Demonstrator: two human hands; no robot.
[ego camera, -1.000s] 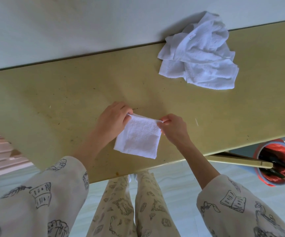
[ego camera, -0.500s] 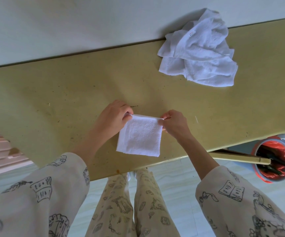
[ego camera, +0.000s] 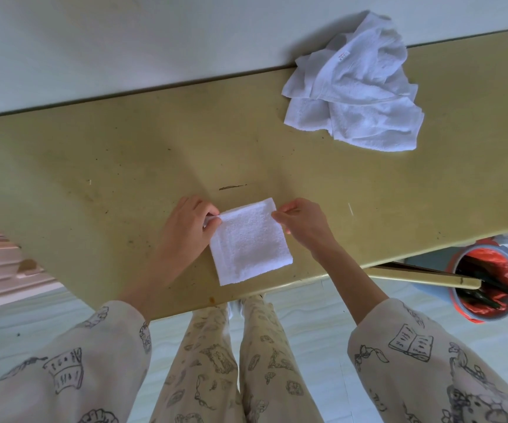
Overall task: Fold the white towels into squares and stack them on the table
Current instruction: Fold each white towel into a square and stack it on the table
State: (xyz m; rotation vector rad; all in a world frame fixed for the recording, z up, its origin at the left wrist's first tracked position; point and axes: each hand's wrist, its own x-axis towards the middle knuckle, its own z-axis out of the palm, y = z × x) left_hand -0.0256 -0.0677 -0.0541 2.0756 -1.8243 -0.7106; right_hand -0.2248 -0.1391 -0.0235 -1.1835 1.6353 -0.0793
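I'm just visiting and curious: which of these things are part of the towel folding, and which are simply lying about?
Part of the job:
folded towel, pinched at its far corners by the left hand and right hand
crumpled towels, waiting at the back
table

Just lying about:
bin with a red liner, on the floor

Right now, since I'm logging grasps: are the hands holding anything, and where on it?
Both hold the folded towel: the left hand pinches its far left corner, the right hand its far right corner.
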